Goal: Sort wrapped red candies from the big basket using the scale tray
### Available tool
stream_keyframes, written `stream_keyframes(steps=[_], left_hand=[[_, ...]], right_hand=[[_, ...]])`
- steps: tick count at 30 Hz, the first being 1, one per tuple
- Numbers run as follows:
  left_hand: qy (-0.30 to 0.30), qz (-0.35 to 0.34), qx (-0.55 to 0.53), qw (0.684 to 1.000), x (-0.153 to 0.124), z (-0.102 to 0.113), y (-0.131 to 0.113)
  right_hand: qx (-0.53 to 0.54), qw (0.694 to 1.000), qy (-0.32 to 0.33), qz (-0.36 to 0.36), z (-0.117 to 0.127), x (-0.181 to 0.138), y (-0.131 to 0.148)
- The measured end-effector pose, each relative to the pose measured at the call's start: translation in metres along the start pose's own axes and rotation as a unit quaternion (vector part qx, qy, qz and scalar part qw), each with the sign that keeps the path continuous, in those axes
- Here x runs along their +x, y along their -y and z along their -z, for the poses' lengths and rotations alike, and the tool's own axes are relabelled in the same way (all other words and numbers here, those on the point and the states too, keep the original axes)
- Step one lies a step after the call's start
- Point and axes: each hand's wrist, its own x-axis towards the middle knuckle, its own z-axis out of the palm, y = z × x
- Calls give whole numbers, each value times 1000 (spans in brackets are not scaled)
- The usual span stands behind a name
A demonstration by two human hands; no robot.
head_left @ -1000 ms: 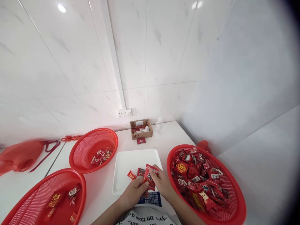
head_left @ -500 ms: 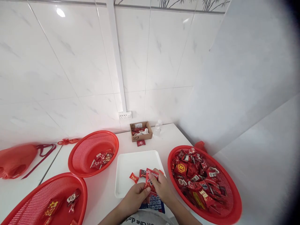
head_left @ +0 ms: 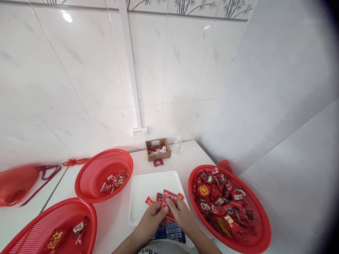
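Both hands meet over the near edge of a white tray [head_left: 148, 185]. My left hand [head_left: 151, 218] and my right hand [head_left: 180, 213] are closed on a red candy packet [head_left: 169, 196], pinching it from either side. More small red candies [head_left: 149, 201] lie on the tray beside it. At the right stands a red basket [head_left: 258, 231] piled with several red wrapped candies [head_left: 217, 197]. Two more red baskets sit at the left: the far one [head_left: 87, 176] holds a few candies, and so does the near one [head_left: 34, 229].
A small cardboard box [head_left: 158, 149] and a clear bottle [head_left: 177, 145] stand at the back by the tiled wall, with a red packet [head_left: 158, 162] in front of the box. A red bag [head_left: 16, 183] lies far left. A blue calculator [head_left: 169, 233] lies under my hands.
The view has tilted up slightly. My left hand has closed in on the packet beside my right hand; both stay over the tray's near edge.
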Motion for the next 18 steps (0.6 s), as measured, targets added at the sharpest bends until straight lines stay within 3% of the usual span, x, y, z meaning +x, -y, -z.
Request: stream_keyframes(steps=[6, 13, 18], left_hand=[[12, 14, -22, 1000, 3, -2, -6], [9, 1, -67, 998, 8, 0, -14], [-10, 14, -62, 998, 10, 5, -13]], right_hand=[[30, 999, 18, 22, 2, 2, 7], [85, 995, 48, -16, 2, 7, 9], [27, 999, 17, 12, 0, 13, 10]])
